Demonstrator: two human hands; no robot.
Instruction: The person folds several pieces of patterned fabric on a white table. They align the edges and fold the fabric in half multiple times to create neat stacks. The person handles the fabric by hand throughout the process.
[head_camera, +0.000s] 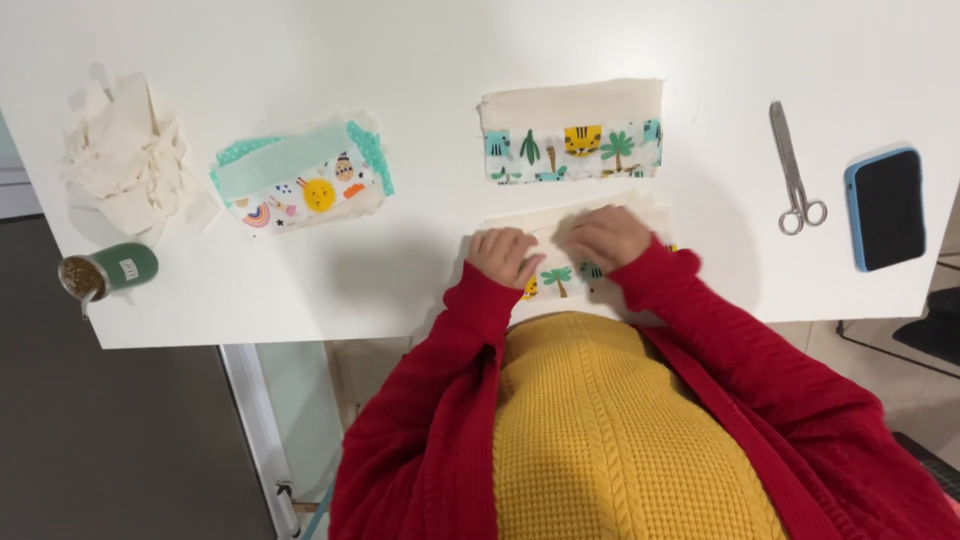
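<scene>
Both hands lie on a folded fabric piece (560, 275) printed with palm trees and animals, at the near edge of the white worktop (400, 60). The left hand (505, 255) rests with its fingers curled down on the cloth's left end, and the right hand (605, 236) lies flat over its middle; neither grip closes round the cloth, both only press on it from above. The step in hand looks like smoothing or creasing the fold (much of the piece is hidden under the hands and red sleeves). By my judgement, a next move calls for keeping the edges lined up while the fingers slide along the fold. Just beyond lies a second printed fabric piece (572, 132) with a cream band on top. Far left sit a pile of cream scraps (125, 160), a stack of teal and sun-print pieces (300, 175) and a green pin tin (108, 272). To the right lie scissors (795, 170) and a blue-cased phone (886, 208).
</scene>
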